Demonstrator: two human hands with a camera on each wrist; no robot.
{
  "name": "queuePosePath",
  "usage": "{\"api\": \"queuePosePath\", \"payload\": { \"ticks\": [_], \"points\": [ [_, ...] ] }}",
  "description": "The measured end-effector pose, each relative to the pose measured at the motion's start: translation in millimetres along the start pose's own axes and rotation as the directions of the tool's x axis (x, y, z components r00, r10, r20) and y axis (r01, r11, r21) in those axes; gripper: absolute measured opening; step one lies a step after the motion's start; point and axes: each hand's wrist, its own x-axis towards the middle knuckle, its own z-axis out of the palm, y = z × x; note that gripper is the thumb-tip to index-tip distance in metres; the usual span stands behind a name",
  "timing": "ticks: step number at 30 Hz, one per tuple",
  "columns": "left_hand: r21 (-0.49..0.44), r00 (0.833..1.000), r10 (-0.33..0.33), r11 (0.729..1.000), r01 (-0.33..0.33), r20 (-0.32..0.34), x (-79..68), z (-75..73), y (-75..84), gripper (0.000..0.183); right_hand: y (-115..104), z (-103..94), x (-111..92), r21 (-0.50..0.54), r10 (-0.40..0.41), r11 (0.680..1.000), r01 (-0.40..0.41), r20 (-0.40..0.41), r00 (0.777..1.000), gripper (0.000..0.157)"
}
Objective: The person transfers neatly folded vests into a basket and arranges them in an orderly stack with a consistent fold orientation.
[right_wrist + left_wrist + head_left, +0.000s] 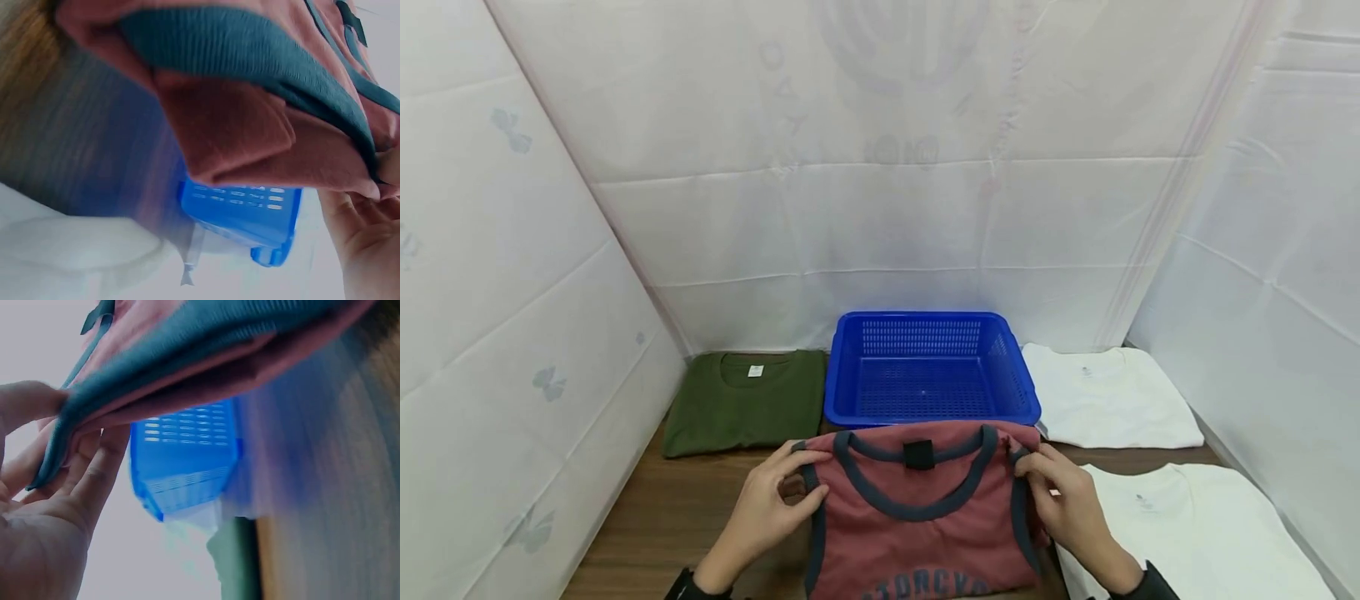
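A dusty-red shirt (917, 521) with dark blue-grey trim at neck and armholes is held up in front of me, a black label inside its collar and dark lettering low on its front. My left hand (772, 496) pinches its left shoulder edge between thumb and fingers. At the opposite shoulder, my right hand (1066, 500) pinches the cloth in the same way. The left wrist view shows my thumb on top of the trimmed edge and fingers beneath. Folded layers of the shirt (225, 125) hang down in the right wrist view.
Just beyond the shirt stands a blue plastic basket (925, 392). A folded green T-shirt (752, 417) lies to its left. Two folded white T-shirts (1108, 396) lie on the right, one nearer me. White sheeting (880, 217) encloses the brown wooden table (655, 517) on three sides.
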Motion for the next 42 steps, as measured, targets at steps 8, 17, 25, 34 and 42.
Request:
{"api": "queuePosePath", "payload": {
  "ticks": [8, 17, 25, 34, 42],
  "points": [
    [0.089, 0.995, 0.077, 0.994, -0.071, -0.065, 5.4, -7.3, 19.5, 0.032, -4.3, -5.4, 8.6, -0.051, -0.086, 0.995, 0.082, -0.07, 0.994, 0.02],
    [0.144, 0.961, 0.221, 0.97, -0.198, -0.168, 14.6, -10.7, 35.2, 0.038, -19.2, -12.3, 30.2, -0.084, -0.171, 0.984, 0.16, -0.137, 0.976, 0.04],
    [0.253, 0.938, 0.294, 0.936, -0.244, -0.182, 31.7, -12.3, 48.3, 0.055, -24.9, -16.2, 46.9, -0.146, -0.175, 0.977, 0.159, -0.109, 0.979, 0.061],
    [0.311, 0.837, 0.489, 0.857, -0.41, -0.245, 65.1, -9.9, 56.9, 0.06, -22.5, -14.6, 69.9, -0.233, -0.098, 0.97, 0.068, -0.121, 0.988, 0.079],
    [0.353, 0.806, 0.512, 0.843, -0.405, -0.298, 93.8, -10.5, 53.6, 0.039, -7.9, -14.5, 94.4, -0.271, -0.062, 0.962, 0.032, -0.105, 0.992, 0.069]
  ]
}}
